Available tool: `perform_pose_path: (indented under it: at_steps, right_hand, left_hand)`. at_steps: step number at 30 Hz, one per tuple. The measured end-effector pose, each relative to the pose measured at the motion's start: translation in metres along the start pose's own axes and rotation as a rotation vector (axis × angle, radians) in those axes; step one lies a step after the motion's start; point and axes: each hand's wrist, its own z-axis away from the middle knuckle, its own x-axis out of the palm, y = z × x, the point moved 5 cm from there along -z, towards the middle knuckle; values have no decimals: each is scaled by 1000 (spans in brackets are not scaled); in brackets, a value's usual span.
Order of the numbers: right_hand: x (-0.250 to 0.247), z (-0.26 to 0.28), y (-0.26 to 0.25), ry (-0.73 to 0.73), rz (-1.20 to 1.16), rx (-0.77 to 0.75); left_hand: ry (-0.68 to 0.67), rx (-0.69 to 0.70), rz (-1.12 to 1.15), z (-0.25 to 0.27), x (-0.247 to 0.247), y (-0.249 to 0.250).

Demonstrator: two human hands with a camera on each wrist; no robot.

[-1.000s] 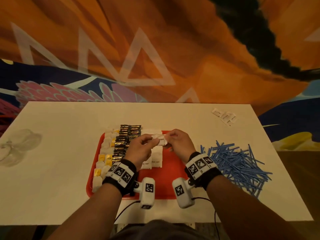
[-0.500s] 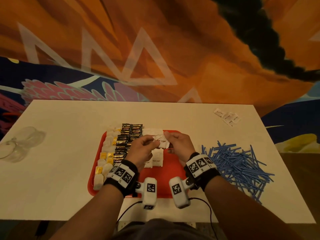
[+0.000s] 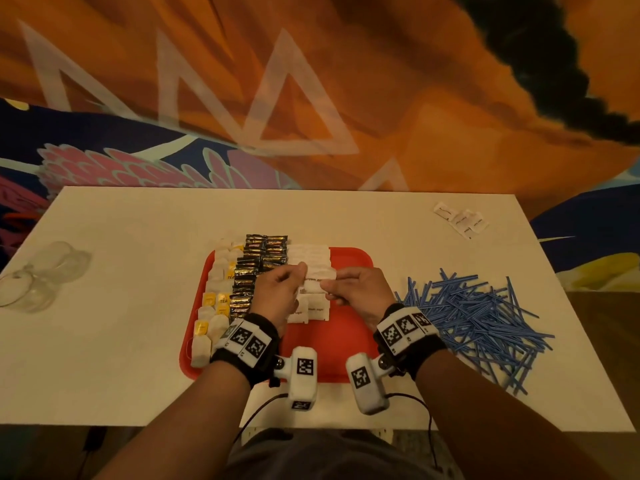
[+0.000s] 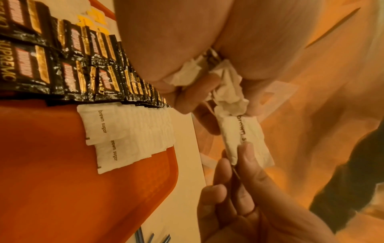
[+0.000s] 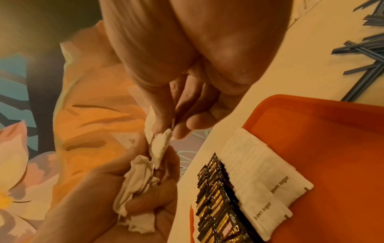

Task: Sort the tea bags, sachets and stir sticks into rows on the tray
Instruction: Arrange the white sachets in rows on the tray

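A red tray (image 3: 349, 261) holds a row of tea bags (image 3: 216, 299), two rows of black sachets (image 3: 258, 268) and a row of white brown-sugar sachets (image 3: 311, 258). Both hands hover over that white row. My left hand (image 3: 301, 276) grips a crumpled bunch of white sachets (image 4: 228, 92). My right hand (image 3: 329, 287) pinches the end of one brown-sugar sachet (image 4: 241, 136) that sticks out of the bunch. The right wrist view shows the same pinch on the sachet (image 5: 160, 144) and the bunch (image 5: 137, 189) in the left palm. Blue stir sticks (image 3: 478, 323) lie piled on the table, right of the tray.
A few loose white sachets (image 3: 460, 221) lie at the table's far right corner. Clear glassware (image 3: 38, 275) stands at the left edge. The tray's right half (image 5: 322, 148) is bare red. The white table (image 3: 121, 341) ends at a painted wall behind.
Almost nothing: both hands stay together above the white sachet row, working the same sachet. The head view has shifted slightly.
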Motion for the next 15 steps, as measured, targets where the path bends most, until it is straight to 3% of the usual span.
perform_pose_path:
  at_steps: [8, 12, 15]
  right_hand:
    - [11, 1, 24, 66, 12, 42]
    - [21, 1, 46, -20, -23, 130]
    - [25, -2, 63, -52, 28, 148]
  left_hand:
    - [115, 292, -464, -4, -7, -6]
    - [166, 331, -540, -6, -17, -14]
    - [165, 279, -570, -8, -26, -24]
